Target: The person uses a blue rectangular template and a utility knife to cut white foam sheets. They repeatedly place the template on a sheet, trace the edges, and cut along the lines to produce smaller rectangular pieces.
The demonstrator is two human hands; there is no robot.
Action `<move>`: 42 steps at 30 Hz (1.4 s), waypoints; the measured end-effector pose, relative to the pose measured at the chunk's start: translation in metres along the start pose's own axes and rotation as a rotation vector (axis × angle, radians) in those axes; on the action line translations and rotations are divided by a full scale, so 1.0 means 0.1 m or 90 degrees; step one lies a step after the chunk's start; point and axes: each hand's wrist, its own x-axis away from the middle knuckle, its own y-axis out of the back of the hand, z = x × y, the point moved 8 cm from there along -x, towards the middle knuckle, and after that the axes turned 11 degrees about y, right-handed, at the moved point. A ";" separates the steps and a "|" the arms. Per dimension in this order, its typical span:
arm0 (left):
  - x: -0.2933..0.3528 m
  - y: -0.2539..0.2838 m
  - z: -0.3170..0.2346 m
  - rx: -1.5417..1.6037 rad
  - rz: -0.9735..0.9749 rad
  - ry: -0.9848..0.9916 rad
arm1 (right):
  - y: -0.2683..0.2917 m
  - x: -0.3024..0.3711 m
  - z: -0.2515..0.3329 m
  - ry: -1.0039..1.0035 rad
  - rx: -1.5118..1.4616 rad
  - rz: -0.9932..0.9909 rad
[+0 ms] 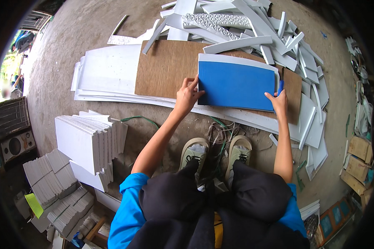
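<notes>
Blue rectangular panel (237,84) over white foam sheet (224,59), toward the right edge of a plywood board (166,68); left hand (188,97) at the panel's left edge, thumb and forefinger apart; right hand (280,102) at its lower right corner, fingers clamped on a blue-handled cutter (281,86).

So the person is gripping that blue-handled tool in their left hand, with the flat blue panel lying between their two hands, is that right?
Not quite: the blue-handled tool is in the right hand, not the left hand, as the head view shows. The flat blue panel does lie between the two hands.
</notes>
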 end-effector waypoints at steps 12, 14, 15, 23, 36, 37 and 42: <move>0.16 -0.10 -0.28 -0.129 -0.010 -0.102 | -0.06 -0.06 -0.14 0.010 -0.028 0.059; 0.24 -0.11 -0.47 -0.196 -0.018 -0.161 | -0.10 -0.07 -0.30 -0.004 -0.118 0.076; 0.28 -0.14 -0.53 -0.209 0.013 -0.150 | -0.11 -0.06 -0.39 -0.014 -0.133 0.080; 0.32 -0.22 -0.46 -0.289 -0.033 -0.150 | -0.03 -0.02 -0.20 0.021 -0.156 0.088; 0.38 -0.26 -0.52 -0.311 -0.046 -0.178 | 0.00 0.00 -0.18 0.007 -0.178 0.070; 0.37 -0.27 -0.52 -0.313 -0.046 -0.181 | 0.01 0.00 -0.21 0.006 -0.186 0.061; 0.37 -0.26 -0.53 -0.311 -0.056 -0.196 | -0.03 -0.03 -0.29 -0.007 -0.218 0.048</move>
